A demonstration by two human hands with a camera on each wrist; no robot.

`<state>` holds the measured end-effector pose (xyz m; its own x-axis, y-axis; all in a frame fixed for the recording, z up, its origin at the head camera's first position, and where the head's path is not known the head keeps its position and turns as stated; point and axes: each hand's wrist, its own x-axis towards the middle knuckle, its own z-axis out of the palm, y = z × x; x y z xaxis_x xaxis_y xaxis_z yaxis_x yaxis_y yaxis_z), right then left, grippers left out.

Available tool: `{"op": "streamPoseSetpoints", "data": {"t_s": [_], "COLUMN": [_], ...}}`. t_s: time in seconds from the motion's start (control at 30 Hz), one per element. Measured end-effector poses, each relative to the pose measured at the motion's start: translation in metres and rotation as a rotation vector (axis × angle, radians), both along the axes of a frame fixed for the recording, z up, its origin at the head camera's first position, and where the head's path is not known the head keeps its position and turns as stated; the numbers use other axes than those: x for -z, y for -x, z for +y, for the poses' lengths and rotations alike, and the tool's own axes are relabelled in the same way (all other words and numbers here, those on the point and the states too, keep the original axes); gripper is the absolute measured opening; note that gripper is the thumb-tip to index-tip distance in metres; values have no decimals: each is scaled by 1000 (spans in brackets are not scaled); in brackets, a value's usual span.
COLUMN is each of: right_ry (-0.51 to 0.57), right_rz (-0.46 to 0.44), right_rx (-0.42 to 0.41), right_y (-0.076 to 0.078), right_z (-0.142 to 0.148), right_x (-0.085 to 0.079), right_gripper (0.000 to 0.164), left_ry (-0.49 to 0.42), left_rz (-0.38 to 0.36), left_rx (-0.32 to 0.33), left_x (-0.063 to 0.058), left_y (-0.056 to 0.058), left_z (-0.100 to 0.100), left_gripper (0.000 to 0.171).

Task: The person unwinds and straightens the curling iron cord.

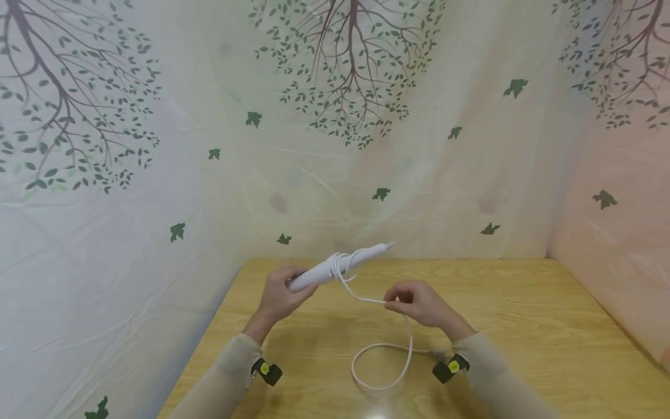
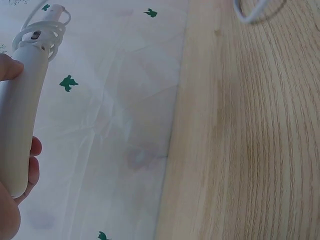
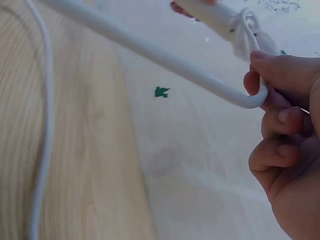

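head view: the left hand (image 1: 277,294) held the white wand (image 1: 314,276) up over the counter (image 1: 523,326), gripping its thick end while the narrow tip pointed toward two o'clock. that hold probably served to leave the middle free, where several turns of white cord (image 1: 340,266) were wrapped. at four o'clock from those turns, the right hand (image 1: 419,302) pinched the cord, a shallow sag between the hands suggesting little pull. below, toward five o'clock, the cord made a loose loop on the counter, and what looked like its plug (image 1: 438,354) lay at three o'clock of that loop, beside the right wrist.

left wrist view: the wand stood at nine to eleven o'clock, the thumb (image 2: 10,67) pressed along its near face and fingers curled behind, likely to steady it against tugging. the turns sat at eleven o'clock, past the thumb and clear of it.

right wrist view: at three o'clock, thumb and forefinger closed on the cord, which bent sharply there and ran off toward ten o'clock; the pinch perhaps gave fine control of a thin strand. the remaining fingers were folded toward the palm.
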<state>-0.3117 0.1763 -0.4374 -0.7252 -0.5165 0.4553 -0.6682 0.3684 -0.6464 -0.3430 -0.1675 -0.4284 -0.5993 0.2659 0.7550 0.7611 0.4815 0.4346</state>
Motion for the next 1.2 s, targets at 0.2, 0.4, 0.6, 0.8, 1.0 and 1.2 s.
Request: {"op": "streamPoseSetpoints", "data": {"t_s": [0.2,0.4,0.6,0.8,1.0,1.2], "right_ry": [60,173,251,316,347,359], "right_rz": [55,105,141,177,160,153], "right_rx": [25,-11,34,137,255,392], "right_y": [-9,-14,-16,-11,-8,2], "right_z": [6,12,19,29,42,54], "right_x": [-20,-42,-61,-78,-96,-101], "right_gripper": [9,16,17,14,7,14], "left_ry": [-7,16,27,59,70,79], "left_rz": [-27,-35,-49,-74,-96,-104], "left_rx": [-14,-12,3,7,37,57], "left_x": [1,1,6,9,11,9], "left_y": [0,1,1,-3,-6,-8], "left_z": [-1,-1,-1,-1,-1,0], "left_gripper": [28,27,27,27,26,27]}}
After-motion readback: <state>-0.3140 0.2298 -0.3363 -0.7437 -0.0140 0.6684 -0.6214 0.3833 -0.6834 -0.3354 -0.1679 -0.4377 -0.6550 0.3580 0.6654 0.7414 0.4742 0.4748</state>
